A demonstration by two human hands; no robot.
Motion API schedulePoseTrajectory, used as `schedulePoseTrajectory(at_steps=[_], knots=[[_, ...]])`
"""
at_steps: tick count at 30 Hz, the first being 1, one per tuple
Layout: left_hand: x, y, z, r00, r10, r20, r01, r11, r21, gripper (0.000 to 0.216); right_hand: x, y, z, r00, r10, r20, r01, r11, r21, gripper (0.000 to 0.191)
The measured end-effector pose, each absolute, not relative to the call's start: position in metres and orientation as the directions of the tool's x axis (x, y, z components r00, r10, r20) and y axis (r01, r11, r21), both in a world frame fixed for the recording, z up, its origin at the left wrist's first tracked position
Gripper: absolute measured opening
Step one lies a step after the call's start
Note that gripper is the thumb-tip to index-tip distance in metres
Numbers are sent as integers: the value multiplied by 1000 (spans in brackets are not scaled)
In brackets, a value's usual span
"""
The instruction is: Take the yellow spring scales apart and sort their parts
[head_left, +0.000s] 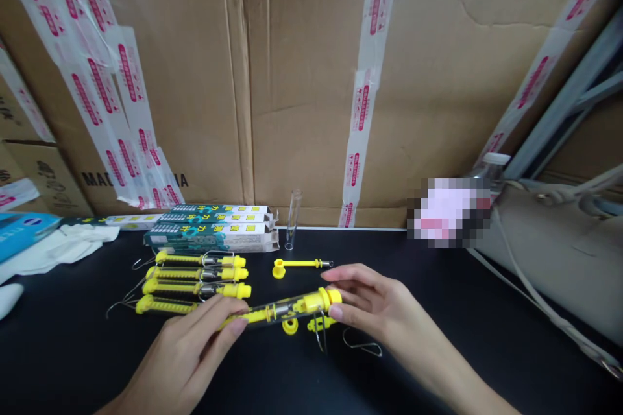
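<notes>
A clear-tubed spring scale (282, 310) with yellow inner parts lies between my hands, its right end tipped slightly up. My left hand (195, 343) is closed round its left end, hiding that part. At the right end, the thumb and fingers of my right hand (372, 301) pinch the yellow cap (335, 297). A bent metal wire (320, 332) hangs below this end. Under the tube lie a yellow ring (290, 326), a small yellow piece (318, 323) and a metal hook (365, 345). Behind is a yellow rod with a round cap (296, 264).
Several spring scales (195, 273) lie in a row at left. Behind them are stacked boxes (214, 238) and an upright clear tube (293, 220). A cardboard wall (302, 91) closes off the back. At right are a beige bag (559, 259) and a bottle (494, 168); white cloth (63, 246) lies left.
</notes>
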State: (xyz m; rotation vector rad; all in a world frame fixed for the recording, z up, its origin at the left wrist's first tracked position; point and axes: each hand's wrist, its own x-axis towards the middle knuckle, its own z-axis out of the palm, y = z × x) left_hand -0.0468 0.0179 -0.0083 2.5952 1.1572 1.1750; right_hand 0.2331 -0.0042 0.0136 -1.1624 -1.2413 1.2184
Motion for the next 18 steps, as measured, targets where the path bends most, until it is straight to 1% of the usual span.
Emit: schedulePoseTrajectory(at_steps=[2, 3, 6, 8, 13, 15, 18], knots=[[-47, 19, -8, 428, 658, 620, 604, -719, 345, 24, 234, -4, 11, -57, 998, 33, 79, 37, -996, 27], [-47, 19, -8, 428, 661, 616, 604, -717, 349, 24, 234, -4, 12, -72, 997, 25, 95, 32, -995, 25], [-47, 20, -9, 410, 668, 622, 612, -707, 356, 24, 233, -6, 17, -125, 992, -32, 34, -28, -999, 32], [-45, 20, -9, 397, 662, 636, 616, -706, 350, 25, 232, -7, 21, -130, 991, -18, -5, -19, -1000, 32], [-41, 19, -2, 424, 635, 646, 601, -731, 324, 28, 233, -8, 25, -43, 997, 70, 35, 72, -997, 27], [-40, 19, 1, 405, 642, 651, 601, -723, 339, 30, 233, -7, 24, 0, 995, 101, 6, 101, -995, 25], [-42, 18, 1, 359, 680, 639, 604, -691, 397, 32, 236, -5, 23, 75, 982, 175, -17, 177, -984, 32]])
